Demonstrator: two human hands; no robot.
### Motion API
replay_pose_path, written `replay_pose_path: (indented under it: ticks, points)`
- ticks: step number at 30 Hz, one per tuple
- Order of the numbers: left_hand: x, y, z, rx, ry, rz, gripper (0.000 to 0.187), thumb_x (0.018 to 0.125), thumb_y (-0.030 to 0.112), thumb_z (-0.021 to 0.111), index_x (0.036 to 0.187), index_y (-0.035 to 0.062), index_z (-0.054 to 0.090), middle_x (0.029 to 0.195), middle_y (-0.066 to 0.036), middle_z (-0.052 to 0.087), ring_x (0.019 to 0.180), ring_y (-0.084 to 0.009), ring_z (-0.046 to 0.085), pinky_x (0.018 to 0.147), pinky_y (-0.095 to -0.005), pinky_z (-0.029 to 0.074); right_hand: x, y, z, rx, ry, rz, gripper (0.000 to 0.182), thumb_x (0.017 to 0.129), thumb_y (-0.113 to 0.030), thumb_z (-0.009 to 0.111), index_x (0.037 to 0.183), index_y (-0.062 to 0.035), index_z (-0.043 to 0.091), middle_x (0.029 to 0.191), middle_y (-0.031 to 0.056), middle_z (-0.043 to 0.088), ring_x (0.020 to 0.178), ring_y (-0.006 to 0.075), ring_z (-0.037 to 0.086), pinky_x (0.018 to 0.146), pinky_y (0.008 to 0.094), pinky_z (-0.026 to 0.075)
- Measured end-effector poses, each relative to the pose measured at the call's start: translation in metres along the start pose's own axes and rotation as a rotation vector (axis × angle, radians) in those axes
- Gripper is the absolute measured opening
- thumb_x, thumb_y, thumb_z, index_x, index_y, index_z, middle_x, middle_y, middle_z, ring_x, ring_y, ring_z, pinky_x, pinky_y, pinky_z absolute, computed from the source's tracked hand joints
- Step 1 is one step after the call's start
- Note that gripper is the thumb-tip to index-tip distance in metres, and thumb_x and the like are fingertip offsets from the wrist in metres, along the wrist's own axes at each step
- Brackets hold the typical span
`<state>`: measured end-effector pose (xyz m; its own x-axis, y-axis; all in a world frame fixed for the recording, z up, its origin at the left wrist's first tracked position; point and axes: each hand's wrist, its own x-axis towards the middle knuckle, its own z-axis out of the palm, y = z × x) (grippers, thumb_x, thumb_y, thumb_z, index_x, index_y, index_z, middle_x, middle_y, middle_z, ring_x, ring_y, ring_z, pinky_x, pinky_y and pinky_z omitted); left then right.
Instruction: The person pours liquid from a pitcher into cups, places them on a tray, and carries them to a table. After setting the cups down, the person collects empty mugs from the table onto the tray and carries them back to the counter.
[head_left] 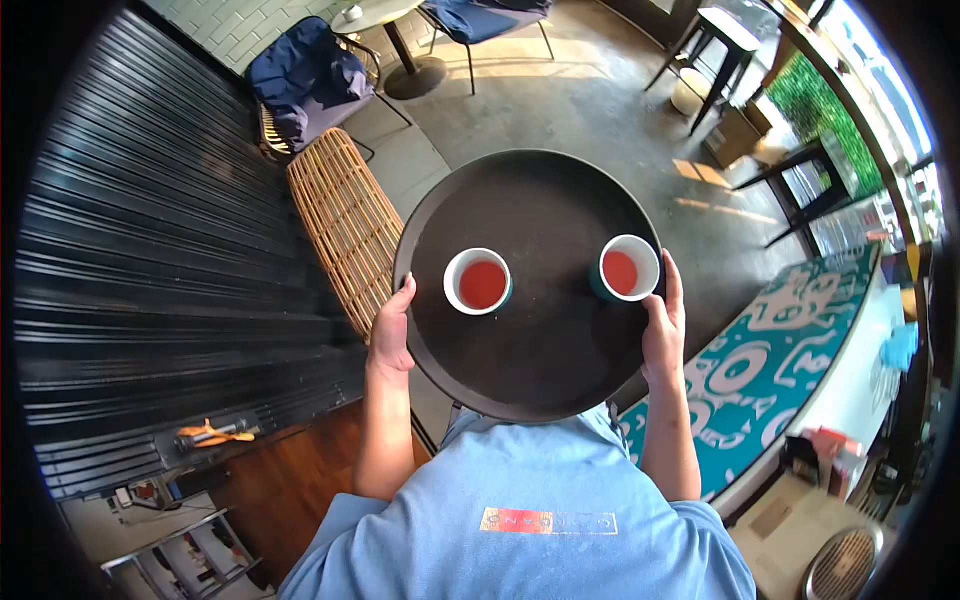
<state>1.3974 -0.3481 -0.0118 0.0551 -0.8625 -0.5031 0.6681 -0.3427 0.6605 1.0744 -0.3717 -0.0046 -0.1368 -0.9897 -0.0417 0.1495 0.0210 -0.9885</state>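
A round black serving tray is held out in front of my body. My left hand grips its left rim, thumb on top and the other fingers hidden beneath. At the right rim, my right hand is closed on the tray, its thumb close to the nearer cup. Two paper cups with white rims and teal outsides stand upright on the tray, each with red liquid inside. One cup is left of centre; the other cup is by the right edge.
A rattan bench runs along the left, beside a black corrugated wall. Beyond are a cushioned chair and a round table. Black stools stand far right, and a teal patterned counter lies close on my right.
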Motion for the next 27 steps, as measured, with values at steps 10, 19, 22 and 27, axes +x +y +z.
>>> replay_pose_path:
  ticks: [10,19,22,27]
  points:
    - [0.133,0.076,0.015,-0.156,0.093,0.079,0.037,0.092,0.031,0.056,0.117,0.0049,0.056,0.110,-0.008,0.062,0.100,-0.0202,0.061,0.086,-0.0342,0.051,0.198,-0.004,0.083,-0.591,-0.016,-0.414,0.052,0.092,-0.026,0.049,0.138,-0.0033,0.037,0.132,0.0193,0.044,0.124,0.0324,0.040,0.105,0.0415,0.030]
    - [0.308,0.168,0.015,-0.324,0.024,0.106,0.043,0.093,0.032,0.053,0.123,0.0011,0.052,0.119,-0.010,0.059,0.108,-0.0229,0.058,0.094,-0.0371,0.046,0.373,0.006,0.209,-0.885,-0.123,-0.488,0.075,0.069,-0.034,0.079,0.129,-0.0043,0.045,0.126,0.0155,0.052,0.128,0.0350,0.037,0.106,0.0452,0.028]
    - [0.352,0.210,0.027,-0.290,0.098,0.115,0.042,0.091,0.034,0.057,0.120,0.0030,0.055,0.115,-0.009,0.062,0.105,-0.0245,0.059,0.092,-0.0385,0.047,0.433,-0.002,0.247,-0.878,-0.160,-0.482,0.072,0.068,-0.035,0.079,0.126,-0.0040,0.048,0.124,0.0143,0.054,0.126,0.0342,0.039,0.105,0.0455,0.029]
    - [0.422,0.260,0.023,-0.289,0.095,0.148,0.042,0.094,0.034,0.051,0.122,0.0032,0.052,0.118,-0.009,0.060,0.106,-0.0242,0.059,0.094,-0.0393,0.047,0.519,0.001,0.310,-0.973,-0.207,-0.453,0.076,0.068,-0.037,0.079,0.128,-0.0046,0.046,0.124,0.0125,0.054,0.126,0.0334,0.039,0.105,0.0444,0.028]
